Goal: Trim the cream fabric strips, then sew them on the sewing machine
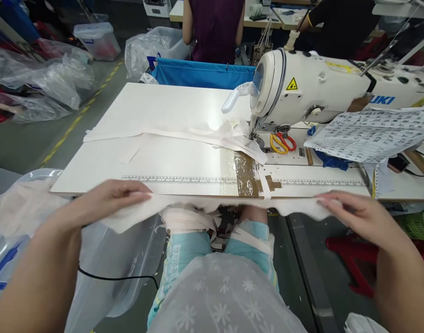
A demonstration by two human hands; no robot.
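A long white fabric strip (212, 202) is stretched between my hands along the front edge of the sewing table (94, 169). My left hand (119, 196) pinches one end, and a loose corner hangs below it. At the other end my right hand (353, 212) grips the strip between thumb and fingers. Just behind the strip, printed ruler scales (180, 179) run along the tabletop. Another pale fabric piece (198, 135) lies across the table, its right end by the needle area of the white sewing machine (302, 88).
Scissors (279, 143) with red and yellow handles rest beside the machine. A printed sheet (374, 134) hangs at its right. Clear plastic bins (128, 263) stand at my left. A person in purple (217, 27) is beyond the blue cloth bin (201, 73). More pale fabric lies on my lap.
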